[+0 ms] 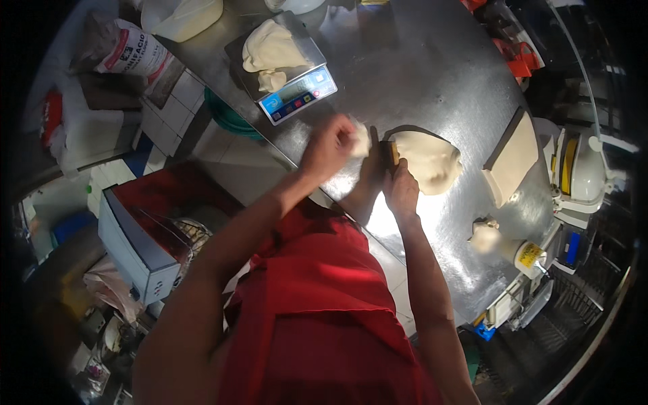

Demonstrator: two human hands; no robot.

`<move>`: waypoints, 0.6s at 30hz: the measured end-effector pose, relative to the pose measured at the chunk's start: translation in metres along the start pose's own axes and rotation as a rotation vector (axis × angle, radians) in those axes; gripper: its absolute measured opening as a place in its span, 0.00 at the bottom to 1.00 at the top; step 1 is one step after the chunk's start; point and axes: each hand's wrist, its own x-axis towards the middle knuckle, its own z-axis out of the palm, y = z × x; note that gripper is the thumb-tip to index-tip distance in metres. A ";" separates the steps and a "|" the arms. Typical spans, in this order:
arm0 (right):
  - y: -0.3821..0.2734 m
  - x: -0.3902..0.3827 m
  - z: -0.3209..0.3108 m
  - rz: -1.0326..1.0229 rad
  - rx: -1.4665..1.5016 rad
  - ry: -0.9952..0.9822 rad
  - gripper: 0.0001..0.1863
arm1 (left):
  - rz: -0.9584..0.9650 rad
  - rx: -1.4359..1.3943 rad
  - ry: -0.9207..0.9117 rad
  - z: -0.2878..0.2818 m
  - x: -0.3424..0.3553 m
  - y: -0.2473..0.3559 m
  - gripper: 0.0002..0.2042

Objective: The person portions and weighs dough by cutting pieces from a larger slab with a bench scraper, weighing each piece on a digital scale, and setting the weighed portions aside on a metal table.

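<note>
My left hand (pixel 328 150) is closed on a small piece of pale dough (pixel 362 140), raised above the steel table and slightly blurred. In my right hand (pixel 403 191) is a dough scraper (pixel 391 155) with a yellowish handle, its edge at the left side of a big flattened lump of dough (pixel 426 160). Beyond my left hand stands a digital scale (pixel 297 96) with a blue and white front. On the scale's pan lie a large folded piece of dough (pixel 271 46) and a smaller bit (pixel 272 81).
A steel table (pixel 412 67) spans the middle. To the right lie a flat dough slab (pixel 514 160) and a small dough lump (pixel 484 236), near a white tub (pixel 528 256). A white machine (pixel 584 172) stands past the table's right edge. Far left is a sack (pixel 135 54).
</note>
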 end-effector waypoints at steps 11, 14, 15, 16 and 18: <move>0.009 -0.007 0.010 -0.185 0.064 0.200 0.14 | 0.337 0.336 0.159 -0.181 0.127 0.062 0.17; 0.011 -0.010 0.011 -0.144 0.034 0.167 0.18 | 0.294 0.103 0.074 -0.167 0.144 0.060 0.13; 0.013 -0.010 0.012 -0.144 0.031 0.168 0.18 | 0.252 0.185 0.053 -0.160 0.154 0.058 0.12; 0.013 -0.009 0.013 -0.160 0.037 0.174 0.17 | 0.207 0.269 0.039 -0.157 0.162 0.054 0.11; 0.013 -0.009 0.013 -0.180 0.041 0.177 0.17 | 0.280 0.258 0.049 -0.145 0.179 0.036 0.10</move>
